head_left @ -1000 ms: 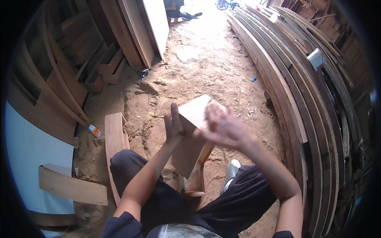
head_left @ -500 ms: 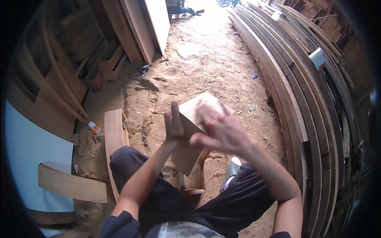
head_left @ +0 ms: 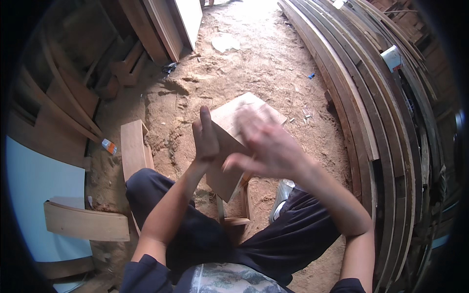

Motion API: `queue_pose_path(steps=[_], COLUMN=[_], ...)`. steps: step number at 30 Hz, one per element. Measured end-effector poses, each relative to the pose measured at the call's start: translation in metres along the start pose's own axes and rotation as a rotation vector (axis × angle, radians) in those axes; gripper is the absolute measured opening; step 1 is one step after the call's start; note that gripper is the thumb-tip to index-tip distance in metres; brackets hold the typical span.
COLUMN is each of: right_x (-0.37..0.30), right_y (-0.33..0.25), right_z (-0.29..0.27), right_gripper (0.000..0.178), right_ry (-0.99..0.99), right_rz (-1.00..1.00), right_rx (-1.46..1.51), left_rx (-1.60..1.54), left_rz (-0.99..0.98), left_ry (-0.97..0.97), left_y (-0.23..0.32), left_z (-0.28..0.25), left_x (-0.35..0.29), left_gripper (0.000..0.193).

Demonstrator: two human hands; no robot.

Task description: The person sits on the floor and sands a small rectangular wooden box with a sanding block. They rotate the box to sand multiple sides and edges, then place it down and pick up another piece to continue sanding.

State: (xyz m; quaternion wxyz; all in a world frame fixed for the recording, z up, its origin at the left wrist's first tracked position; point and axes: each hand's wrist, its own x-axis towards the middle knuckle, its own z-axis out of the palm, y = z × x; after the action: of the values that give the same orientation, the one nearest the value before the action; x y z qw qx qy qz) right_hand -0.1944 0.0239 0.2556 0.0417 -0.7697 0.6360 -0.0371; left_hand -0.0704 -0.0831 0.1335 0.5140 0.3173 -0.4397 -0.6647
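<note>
Between my knees is a wooden box-like piece [head_left: 224,177], tilted, with a pale upper face and a darker side toward me. My left hand [head_left: 206,141] grips its left edge, fingers pointing up along the side. Over the pale face lies my right hand [head_left: 268,146], fingers stretched out and thumb spread apart. Motion smears its fingertips, and whether anything thin is under the palm is hidden. Below the piece, a small open wooden frame [head_left: 237,221] rests on the floor, partly covered by it.
Long stacked planks [head_left: 349,112] run along the right side. At left are a curved wooden piece [head_left: 88,221], an upright wooden piece [head_left: 133,146], a pale blue-white sheet [head_left: 44,180] and a small orange-and-white packet [head_left: 109,146]. Sawdust covers the floor [head_left: 234,73].
The view has tipped slightly, so the surroundings sit higher in the picture. My right hand remains blurred over the pale face, and my left hand keeps its hold.
</note>
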Motion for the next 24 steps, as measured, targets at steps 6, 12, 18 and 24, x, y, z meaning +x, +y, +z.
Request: queue_pose_path(steps=[6, 12, 18, 24], right_x=[0.006, -0.008, 0.014, -0.004], right_y=[0.040, -0.016, 0.025, -0.011], right_z=[-0.019, 0.004, -0.008, -0.002], right_gripper=[0.104, 0.126, 0.133, 0.123], right_ry=[-0.203, 0.075, -0.142, 0.015], right_rz=[0.290, -0.156, 0.087, -0.123], right_rx=[0.252, 0.078, 0.134, 0.071], left_rx=[0.137, 0.087, 0.210, 0.292], left_rz=[0.072, 0.067, 0.088, 0.061], left_ry=[-0.027, -0.121, -0.017, -0.123], left_y=[-0.022, -0.019, -0.025, -0.037], left_z=[-0.020, -0.020, -0.028, -0.042], left_x=[0.013, 0.006, 0.010, 0.010], left_gripper=[0.076, 0.079, 0.080, 0.078])
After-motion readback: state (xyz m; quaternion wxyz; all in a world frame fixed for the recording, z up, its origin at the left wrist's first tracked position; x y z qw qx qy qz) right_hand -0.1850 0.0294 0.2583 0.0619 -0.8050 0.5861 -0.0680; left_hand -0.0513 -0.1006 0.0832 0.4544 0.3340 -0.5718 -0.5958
